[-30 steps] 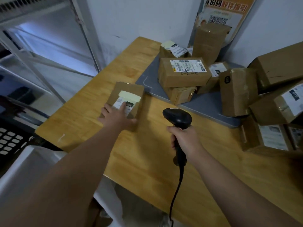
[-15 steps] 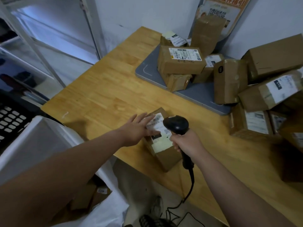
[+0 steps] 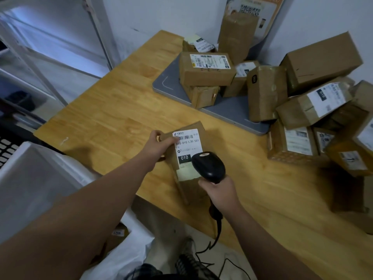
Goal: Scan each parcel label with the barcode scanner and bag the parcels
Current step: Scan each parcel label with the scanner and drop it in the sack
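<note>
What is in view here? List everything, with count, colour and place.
held parcel: one, brown with a white label, at the table's near edge
barcode scanner: one, black, over the held parcel's label
scanner cable: one, black, hanging below the table edge
other parcels: more than ten, brown, piled at the table's far right
grey board: one, grey, under part of the pile
table: one, light wood, centre
white bag: one, white, lower left beside the table
poster: one, orange and white, back wall
left hand: grips the held parcel's left edge
right hand: grips the scanner's handle
</note>
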### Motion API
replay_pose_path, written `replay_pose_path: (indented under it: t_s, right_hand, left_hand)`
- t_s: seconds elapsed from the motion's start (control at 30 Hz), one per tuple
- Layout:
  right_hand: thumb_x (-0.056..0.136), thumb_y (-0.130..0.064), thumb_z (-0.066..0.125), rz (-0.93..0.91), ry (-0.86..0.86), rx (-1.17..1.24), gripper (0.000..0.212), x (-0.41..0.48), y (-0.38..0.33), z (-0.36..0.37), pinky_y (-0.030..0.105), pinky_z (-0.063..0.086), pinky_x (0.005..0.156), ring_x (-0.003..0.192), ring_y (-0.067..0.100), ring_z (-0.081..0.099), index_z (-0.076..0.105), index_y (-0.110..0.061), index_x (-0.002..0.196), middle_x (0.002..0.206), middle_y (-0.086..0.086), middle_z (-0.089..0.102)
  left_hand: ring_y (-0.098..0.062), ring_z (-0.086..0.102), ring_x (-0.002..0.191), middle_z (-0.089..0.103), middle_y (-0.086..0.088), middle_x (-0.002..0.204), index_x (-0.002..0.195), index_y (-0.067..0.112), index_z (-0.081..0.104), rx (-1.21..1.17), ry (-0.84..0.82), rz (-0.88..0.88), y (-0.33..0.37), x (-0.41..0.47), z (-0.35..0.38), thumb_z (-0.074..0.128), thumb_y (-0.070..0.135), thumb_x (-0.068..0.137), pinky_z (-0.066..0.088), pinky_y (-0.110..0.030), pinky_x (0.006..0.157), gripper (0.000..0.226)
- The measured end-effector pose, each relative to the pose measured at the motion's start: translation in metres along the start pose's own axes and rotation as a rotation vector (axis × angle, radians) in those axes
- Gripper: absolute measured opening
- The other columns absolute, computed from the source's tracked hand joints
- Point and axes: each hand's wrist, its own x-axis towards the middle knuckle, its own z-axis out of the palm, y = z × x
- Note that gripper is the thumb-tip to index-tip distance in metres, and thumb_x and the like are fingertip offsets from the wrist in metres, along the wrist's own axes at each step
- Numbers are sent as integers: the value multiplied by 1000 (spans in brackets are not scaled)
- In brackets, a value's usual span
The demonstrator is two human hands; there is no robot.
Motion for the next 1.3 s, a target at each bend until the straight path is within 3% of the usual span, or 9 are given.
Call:
replay_pose_path:
  t_s: [0.13, 0.2, 0.3, 0.4, 0.5, 0.7, 0.9, 1.07, 1.3]
  right_hand:
    - [80, -7, 73, -10, -38, 86, 9, -1, -7, -10, 27, 45, 62, 61, 12, 57, 67, -7, 72, 62, 2, 59]
    - [82, -8, 72, -25, -67, 151, 6, 0, -21, -17, 27, 51, 65, 66, 12, 62, 69, -11, 77, 66, 2, 64]
    - [85, -11, 71, -90, -111, 222, 5, 0, -49, -23, 29, 54, 57, 59, 15, 62, 68, -9, 87, 64, 2, 63]
    - [85, -13, 71, -129, -53, 214, 14, 3, -71, -25, 25, 46, 47, 45, 12, 52, 64, -13, 73, 50, -1, 55]
    - [82, -10, 71, -123, 33, 205, 27, 9, -80, -26, 25, 43, 45, 38, 13, 47, 59, -11, 58, 45, 1, 51]
    - [81, -11, 70, -113, 48, 106, 20, 11, -76, -32, 26, 48, 50, 42, 10, 52, 60, -12, 64, 50, 4, 55]
    - [82, -11, 70, -126, 22, 115, 16, 11, -70, -33, 26, 47, 51, 43, 10, 52, 61, -13, 69, 52, 1, 55]
    - [82, -11, 70, -147, 46, 148, 18, 9, -68, -34, 28, 48, 51, 43, 12, 52, 62, -10, 66, 49, 2, 54]
    - [83, -12, 70, -162, 22, 155, 15, 1, -68, -28, 27, 48, 51, 45, 14, 53, 63, -9, 69, 51, 3, 55]
  left_hand:
    - [-21, 58, 85, 61, -8, 98, 98, 16, 46, 72, 24, 138, 23, -4, 1, 74, 33, 82, 52, -35, 72, 36]
    - [-22, 58, 87, 58, -5, 96, 99, 16, 52, 71, 27, 234, 34, -6, 2, 74, 31, 83, 53, -38, 77, 32]
    - [-22, 59, 93, 54, -3, 104, 109, 21, 61, 113, 46, 364, 53, -8, 4, 74, 31, 83, 53, -36, 80, 31]
    - [-23, 58, 98, 53, -1, 103, 111, 23, 64, 143, 77, 426, 66, -5, 6, 74, 32, 83, 53, -36, 83, 31]
    - [-22, 57, 98, 51, 4, 94, 108, 24, 65, 142, 102, 433, 73, 0, 5, 76, 31, 81, 52, -36, 83, 30]
    - [-24, 63, 99, 58, 2, 95, 109, 24, 65, 141, 102, 429, 76, 5, 4, 73, 26, 85, 55, -38, 87, 25]
    - [-10, 61, 84, 58, 5, 93, 118, 18, 62, 101, 117, 422, 74, 2, 8, 68, 22, 89, 51, -20, 68, 30]
    - [-15, 60, 89, 56, 3, 92, 110, 23, 61, 109, 136, 419, 73, 1, 8, 69, 23, 88, 51, -21, 69, 23]
    - [-21, 59, 99, 55, -4, 107, 135, 13, 48, 332, 96, 359, 65, -18, 1, 72, 42, 83, 54, -36, 88, 64]
